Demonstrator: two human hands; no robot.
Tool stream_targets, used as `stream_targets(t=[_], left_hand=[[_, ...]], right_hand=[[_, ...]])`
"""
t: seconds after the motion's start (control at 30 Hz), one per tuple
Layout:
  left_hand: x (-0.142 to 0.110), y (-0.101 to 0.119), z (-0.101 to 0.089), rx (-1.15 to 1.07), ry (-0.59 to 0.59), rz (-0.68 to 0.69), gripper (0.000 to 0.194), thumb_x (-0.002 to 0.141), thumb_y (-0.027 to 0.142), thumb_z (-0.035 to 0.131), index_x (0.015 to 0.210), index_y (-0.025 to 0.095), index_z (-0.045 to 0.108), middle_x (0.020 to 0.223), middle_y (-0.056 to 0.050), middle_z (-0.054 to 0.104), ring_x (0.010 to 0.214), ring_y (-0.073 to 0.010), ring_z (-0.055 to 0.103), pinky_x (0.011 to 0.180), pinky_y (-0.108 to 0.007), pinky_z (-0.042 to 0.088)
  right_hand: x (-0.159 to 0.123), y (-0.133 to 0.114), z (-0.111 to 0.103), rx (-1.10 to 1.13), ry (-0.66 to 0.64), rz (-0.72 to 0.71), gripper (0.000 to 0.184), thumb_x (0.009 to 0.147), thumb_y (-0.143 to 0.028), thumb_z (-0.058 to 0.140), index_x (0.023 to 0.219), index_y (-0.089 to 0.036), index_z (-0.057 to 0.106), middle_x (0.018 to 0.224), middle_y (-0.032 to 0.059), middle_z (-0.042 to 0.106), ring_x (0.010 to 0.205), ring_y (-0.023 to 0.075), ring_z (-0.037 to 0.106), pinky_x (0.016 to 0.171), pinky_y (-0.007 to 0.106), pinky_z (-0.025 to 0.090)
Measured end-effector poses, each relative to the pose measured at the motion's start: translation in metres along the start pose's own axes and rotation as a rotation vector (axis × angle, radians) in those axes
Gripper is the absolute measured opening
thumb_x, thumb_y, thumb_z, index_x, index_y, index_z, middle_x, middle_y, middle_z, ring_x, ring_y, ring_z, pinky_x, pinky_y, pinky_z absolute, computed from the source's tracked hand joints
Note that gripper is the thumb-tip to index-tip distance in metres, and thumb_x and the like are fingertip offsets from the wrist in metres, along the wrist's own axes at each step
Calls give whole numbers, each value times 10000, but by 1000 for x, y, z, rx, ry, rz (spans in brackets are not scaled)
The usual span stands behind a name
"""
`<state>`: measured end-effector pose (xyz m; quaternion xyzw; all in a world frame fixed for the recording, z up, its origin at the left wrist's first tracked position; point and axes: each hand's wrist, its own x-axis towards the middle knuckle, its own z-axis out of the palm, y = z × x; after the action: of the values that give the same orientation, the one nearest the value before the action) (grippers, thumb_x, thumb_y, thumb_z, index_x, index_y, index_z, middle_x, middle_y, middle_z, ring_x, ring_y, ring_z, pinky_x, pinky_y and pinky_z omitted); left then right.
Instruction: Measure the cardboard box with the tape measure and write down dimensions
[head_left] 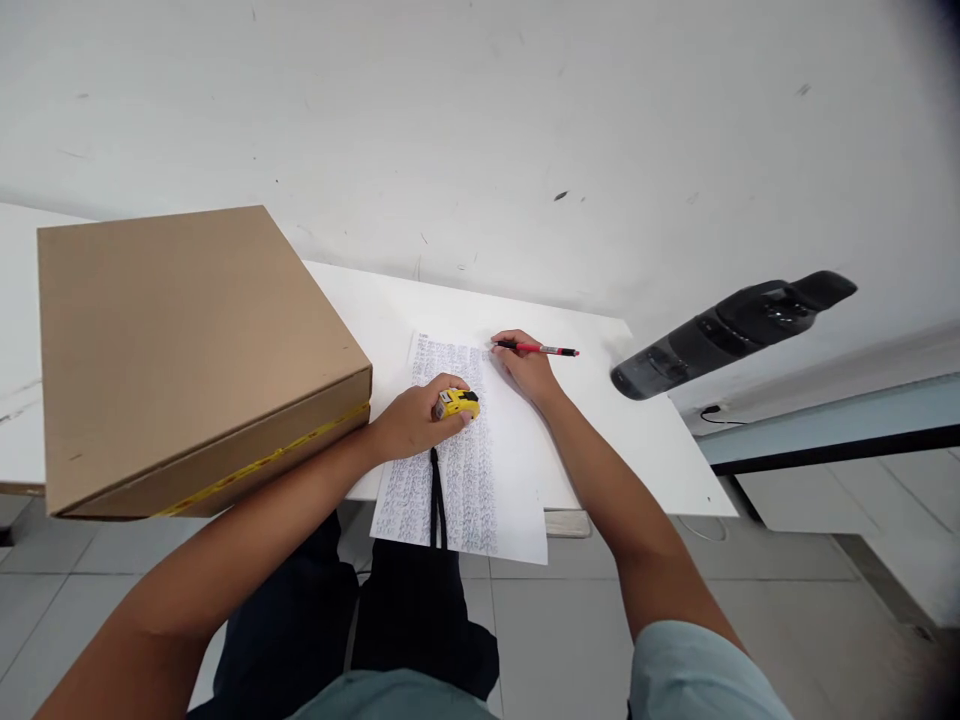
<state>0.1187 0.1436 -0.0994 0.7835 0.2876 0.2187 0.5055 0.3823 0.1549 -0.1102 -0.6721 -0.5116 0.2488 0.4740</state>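
A yellow and black tape measure (459, 404) is gripped in my left hand (416, 420), over a sheet of paper (521, 510) filled with columns of small handwriting. From it a black wrist strap (437, 505) hangs down across the sheet. My right hand (527, 372) is closed round a red and black pen (551, 351), its tip by the upper right part of the writing. The paper lies on a white table (600, 440), and its lower end juts past the front edge.
Left of my hands a large closed cardboard box (180, 340) with yellow tape (262, 462) along its side rests on the table. A dark bottle (720, 335) stands at the table's right end. A white wall (450, 130) rises behind.
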Motion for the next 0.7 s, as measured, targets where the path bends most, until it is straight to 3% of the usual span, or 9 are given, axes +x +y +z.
stream_targets(t=[0.1,0.2,0.3,0.43,0.7], left_hand=[[1,0,0,35,-11,38,436,906,491,616,1271,254,586,880,4,660,619,-116,507,581,-262,396],[2,-2,0,57,3,104,434,905,478,627,1281,262,609,1088,-31,692,749,-143,577,665,-283,457],[2,-3,1,95,48,159,430,899,455,642,1280,258,622,1247,-58,671,948,-196,626,778,-322,507],[0,-3,0,110,53,185,423,891,418,665,1277,252,619,1275,-73,660,1142,-251,613,941,-394,522],[-2,-6,2,-17,46,97,512,859,410,729,1326,262,581,1344,-84,615,1216,-264,606,1028,-427,511]], right_hand=[[-5,-5,2,11,-17,7,287,863,-472,560,897,-217,687,870,34,714,597,143,507,619,307,444],[-10,-8,5,5,25,15,394,950,-515,453,812,-211,663,731,29,668,606,161,515,645,318,436],[-13,-11,8,-17,33,7,361,929,-479,543,689,-219,613,596,-12,563,627,168,517,680,316,432],[-14,-14,9,-31,22,21,354,909,-408,564,607,-224,561,553,-26,519,592,162,485,636,313,406],[-13,-15,9,-36,12,33,357,878,-373,560,554,-230,522,550,-17,525,593,163,480,614,311,397]])
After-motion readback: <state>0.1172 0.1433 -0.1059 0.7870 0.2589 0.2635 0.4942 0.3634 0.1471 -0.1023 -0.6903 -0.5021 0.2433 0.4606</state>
